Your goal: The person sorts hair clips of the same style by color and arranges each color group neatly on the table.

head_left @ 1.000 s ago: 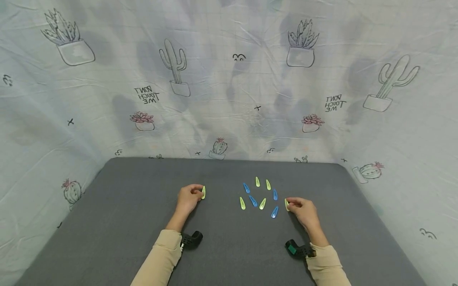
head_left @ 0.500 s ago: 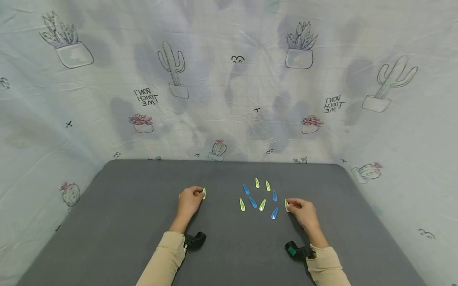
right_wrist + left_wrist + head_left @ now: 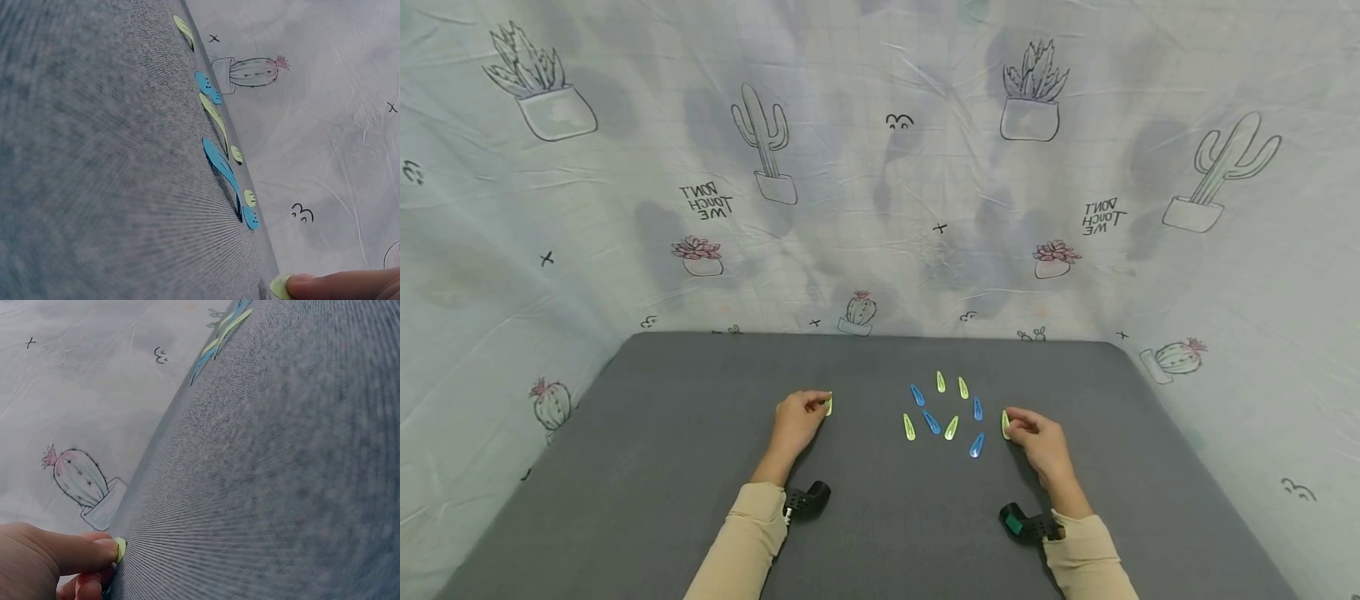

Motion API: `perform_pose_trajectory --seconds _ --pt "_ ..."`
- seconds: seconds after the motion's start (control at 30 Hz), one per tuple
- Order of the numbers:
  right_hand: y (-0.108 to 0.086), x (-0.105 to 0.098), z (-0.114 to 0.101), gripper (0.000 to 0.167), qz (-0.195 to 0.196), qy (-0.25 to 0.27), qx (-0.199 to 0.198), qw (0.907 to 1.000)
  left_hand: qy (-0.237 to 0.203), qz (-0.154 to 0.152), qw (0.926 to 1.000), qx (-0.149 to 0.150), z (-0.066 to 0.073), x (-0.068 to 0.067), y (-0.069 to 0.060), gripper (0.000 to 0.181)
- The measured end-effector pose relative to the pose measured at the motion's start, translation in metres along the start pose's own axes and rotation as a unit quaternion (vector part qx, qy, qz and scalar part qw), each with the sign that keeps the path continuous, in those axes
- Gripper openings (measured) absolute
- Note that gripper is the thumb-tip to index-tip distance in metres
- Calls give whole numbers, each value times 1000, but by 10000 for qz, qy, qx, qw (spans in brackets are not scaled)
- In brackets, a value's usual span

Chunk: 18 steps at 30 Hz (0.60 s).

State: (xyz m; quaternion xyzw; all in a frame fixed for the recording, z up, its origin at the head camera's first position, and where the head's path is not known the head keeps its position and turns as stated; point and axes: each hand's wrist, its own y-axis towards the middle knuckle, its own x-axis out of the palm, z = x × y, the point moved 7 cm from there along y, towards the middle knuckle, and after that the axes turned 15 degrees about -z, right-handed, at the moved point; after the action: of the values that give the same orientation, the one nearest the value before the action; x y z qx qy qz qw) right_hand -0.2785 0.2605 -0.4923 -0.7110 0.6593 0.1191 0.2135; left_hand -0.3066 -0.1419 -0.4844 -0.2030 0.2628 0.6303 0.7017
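The left hand [image 3: 797, 421] pinches 1 yellow-green clip [image 3: 829, 405]. The right hand [image 3: 1041, 442] pinches a similar clip [image 3: 1005, 424]. Between them lie 8 loose clips [image 3: 931, 422].

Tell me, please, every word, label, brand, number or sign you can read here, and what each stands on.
"DON'T TOUCH", mirror-reversed, twice, on the white plant-printed fabric backdrop; the short last line is too small to read surely.
"x", small black crosses, same backdrop.
No text is readable on the yellow-green teardrop hair clips, blue teardrop hair clips or black wrist cameras.

Left grip [image 3: 57, 556] pinching yellow-green clip [image 3: 121, 549], cactus drawing [image 3: 80, 478]
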Motion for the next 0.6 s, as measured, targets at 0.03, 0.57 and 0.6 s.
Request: perform_pose_trajectory --seconds 0.03,0.57,0.6 --pt "0 0 0 34 6 43 -3 10000 0 -2 10000 -2 0 0 0 18" --pt "-3 13 -21 39 -245 911 -176 9954 -77 -73 9999 45 2 -2 1 17" --pt "-3 16 -25 39 -318 991 -197 9944 -116 -93 9999 19 2 -2 1 17"
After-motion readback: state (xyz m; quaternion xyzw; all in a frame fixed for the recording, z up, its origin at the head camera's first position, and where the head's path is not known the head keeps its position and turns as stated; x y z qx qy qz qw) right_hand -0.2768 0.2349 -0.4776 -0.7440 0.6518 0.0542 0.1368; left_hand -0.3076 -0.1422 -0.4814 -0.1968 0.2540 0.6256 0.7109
